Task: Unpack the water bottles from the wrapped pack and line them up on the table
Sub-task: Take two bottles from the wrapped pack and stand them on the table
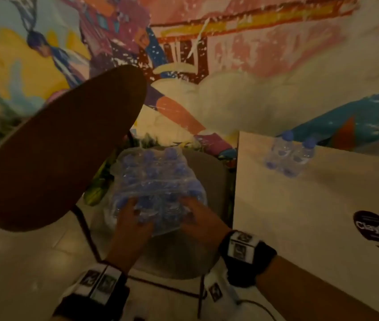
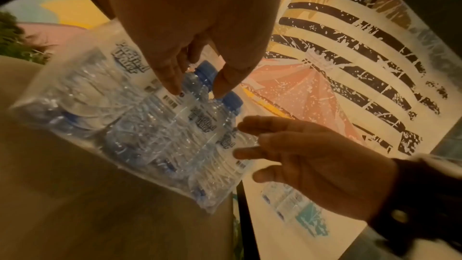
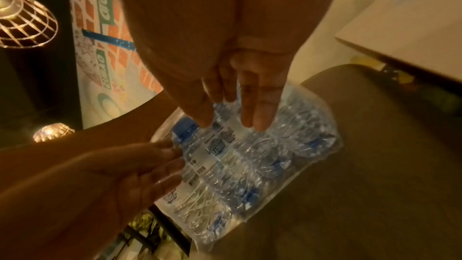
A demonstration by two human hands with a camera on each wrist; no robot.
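The wrapped pack point(image 1: 158, 179) of blue-capped water bottles lies on a grey chair seat point(image 1: 209, 172), still in clear film. My left hand point(image 1: 135, 212) and right hand point(image 1: 191, 209) both sit at its near edge. In the left wrist view, the left hand point(image 2: 197, 92) touches the film by a bottle neck with its thumb and a fingertip. In the right wrist view, the right hand point(image 3: 230, 126) lays straight fingers on the pack point(image 3: 250, 155). A small group of loose bottles point(image 1: 290, 154) stands at the far corner of the pale table point(image 1: 322, 216).
The table is to the right of the chair, with a dark round logo point(image 1: 376, 228) near its front. A brown chair back point(image 1: 56, 147) juts in close on the left. A painted mural wall point(image 1: 230, 66) lies behind. Tiled floor point(image 1: 22, 262) shows below.
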